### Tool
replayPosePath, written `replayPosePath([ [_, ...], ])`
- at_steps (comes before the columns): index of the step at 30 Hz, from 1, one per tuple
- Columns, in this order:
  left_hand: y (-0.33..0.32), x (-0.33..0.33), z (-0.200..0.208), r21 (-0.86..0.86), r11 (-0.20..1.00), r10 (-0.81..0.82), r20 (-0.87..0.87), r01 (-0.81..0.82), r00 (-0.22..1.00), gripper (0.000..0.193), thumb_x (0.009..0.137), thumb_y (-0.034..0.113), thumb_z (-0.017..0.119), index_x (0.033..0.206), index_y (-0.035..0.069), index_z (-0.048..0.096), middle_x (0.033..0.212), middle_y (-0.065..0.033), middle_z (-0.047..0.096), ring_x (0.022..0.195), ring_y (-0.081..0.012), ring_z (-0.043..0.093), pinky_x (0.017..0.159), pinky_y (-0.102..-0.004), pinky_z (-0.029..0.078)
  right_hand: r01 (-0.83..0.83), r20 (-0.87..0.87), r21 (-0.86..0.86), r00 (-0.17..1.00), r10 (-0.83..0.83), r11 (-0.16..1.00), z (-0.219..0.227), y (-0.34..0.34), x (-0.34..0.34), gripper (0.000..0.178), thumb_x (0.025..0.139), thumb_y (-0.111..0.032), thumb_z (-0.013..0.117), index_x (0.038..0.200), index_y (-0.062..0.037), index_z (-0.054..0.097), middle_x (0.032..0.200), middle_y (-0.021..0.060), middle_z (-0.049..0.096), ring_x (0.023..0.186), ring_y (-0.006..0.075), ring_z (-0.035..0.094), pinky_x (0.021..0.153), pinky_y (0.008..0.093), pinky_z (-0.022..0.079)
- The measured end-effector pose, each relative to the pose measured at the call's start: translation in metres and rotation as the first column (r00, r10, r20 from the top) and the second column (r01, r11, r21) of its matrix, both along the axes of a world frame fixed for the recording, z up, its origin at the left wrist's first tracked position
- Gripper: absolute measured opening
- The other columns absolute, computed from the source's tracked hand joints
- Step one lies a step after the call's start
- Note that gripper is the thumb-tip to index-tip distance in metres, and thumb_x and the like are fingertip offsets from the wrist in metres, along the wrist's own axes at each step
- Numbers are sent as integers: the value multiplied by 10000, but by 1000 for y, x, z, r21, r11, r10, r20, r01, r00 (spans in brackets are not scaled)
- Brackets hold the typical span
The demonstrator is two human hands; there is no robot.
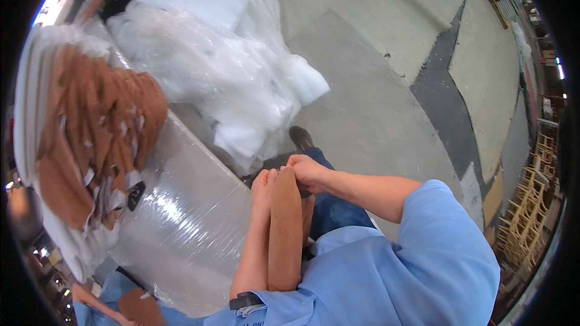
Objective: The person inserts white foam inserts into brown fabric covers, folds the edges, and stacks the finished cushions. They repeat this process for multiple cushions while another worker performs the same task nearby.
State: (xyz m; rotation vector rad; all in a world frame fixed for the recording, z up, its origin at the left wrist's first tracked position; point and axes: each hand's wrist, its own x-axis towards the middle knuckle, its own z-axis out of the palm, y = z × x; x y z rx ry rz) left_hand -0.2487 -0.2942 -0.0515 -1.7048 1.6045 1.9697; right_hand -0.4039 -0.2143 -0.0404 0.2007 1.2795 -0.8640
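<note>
A long brown fabric piece (285,235) hangs down in front of my blue shirt, its narrow top end between my two hands. My left hand (262,185) is closed on the left edge near that end. From the other side, my right hand (308,172) pinches the same end with bent fingers. The fingertips of both hands almost meet there. What lies just under the fingers is hidden. Left of me, a heap of similar brown fabric pieces (99,115) rests against white padding sheets (31,96).
A plastic-wrapped table (187,205) stands at my left. Beyond it lies white padding in clear plastic (205,60). A co-worker's arm (99,303) and another brown piece (142,308) show at lower left. Flat sheets (386,108) cover the floor; wooden frames (527,214) stand far right.
</note>
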Motion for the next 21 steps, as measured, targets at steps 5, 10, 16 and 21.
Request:
replayPosePath([
  [5,19,36,59,-397,910,-105,51,116,993,368,1047,328,618,886,-1,652,780,-177,659,740,-304,630,714,-443,500,6,-166,-198,985,-40,980,25,21,46,247,1047,-249,681,920,-76,559,834,23,619,756,102,559,639,309,492],
  [10,54,65,85,-423,821,-252,335,384,908,435,1028,425,606,971,3,696,951,-242,718,901,-435,691,788,-520,513,52,-172,-263,980,-100,963,12,58,65,246,1053,-252,682,921,-79,567,847,20,635,763,98,576,654,305,511],
  [16,76,62,86,-567,747,-200,308,348,930,353,1008,367,643,921,28,683,878,-218,701,835,-425,672,752,-498,522,23,-157,-167,986,-50,986,3,75,53,223,1039,-273,703,966,-82,616,821,8,644,706,109,574,612,318,496],
  [21,84,57,58,-790,576,-46,226,210,973,242,1009,295,641,889,86,657,846,-165,671,786,-410,650,685,-508,505,-187,-230,-127,961,155,974,-9,58,42,240,1015,-287,737,928,-82,648,815,13,657,706,109,574,609,326,484],
])
